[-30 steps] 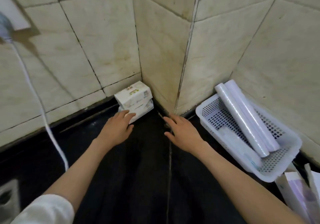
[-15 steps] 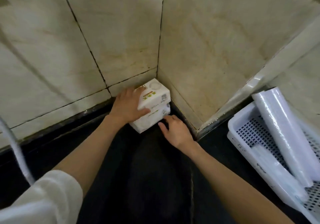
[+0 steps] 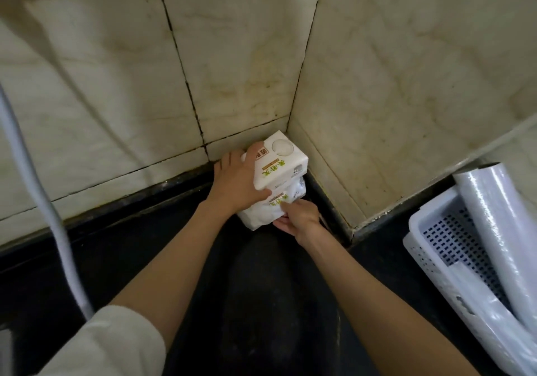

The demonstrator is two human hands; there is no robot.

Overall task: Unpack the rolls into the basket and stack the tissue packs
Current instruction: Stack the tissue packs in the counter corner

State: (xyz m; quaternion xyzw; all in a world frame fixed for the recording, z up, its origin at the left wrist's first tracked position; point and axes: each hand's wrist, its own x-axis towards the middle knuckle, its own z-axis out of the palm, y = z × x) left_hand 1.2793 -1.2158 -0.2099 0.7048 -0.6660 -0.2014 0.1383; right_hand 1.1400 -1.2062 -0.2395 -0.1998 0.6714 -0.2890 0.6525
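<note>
Two white tissue packs are stacked in the tiled corner on the black counter. The top tissue pack [image 3: 280, 163] has green lettering and sits slightly askew on the bottom tissue pack [image 3: 263, 213]. My left hand [image 3: 236, 181] grips the top pack's left side, thumb on its front. My right hand [image 3: 299, 218] pinches the bottom pack's front right corner. At the right edge a white perforated basket [image 3: 436, 233] holds plastic-wrapped white rolls [image 3: 505, 236].
Cream marble wall tiles [image 3: 238, 56] close in the corner on two sides. A white hose or cable [image 3: 35, 178] hangs down at the left. Dark counter [image 3: 247, 303] stretches toward me between my forearms.
Both hands reached forward from the counter to the stack. My left hand now clasps the top pack and my right hand took hold of the bottom pack. The view moved closer to the corner.
</note>
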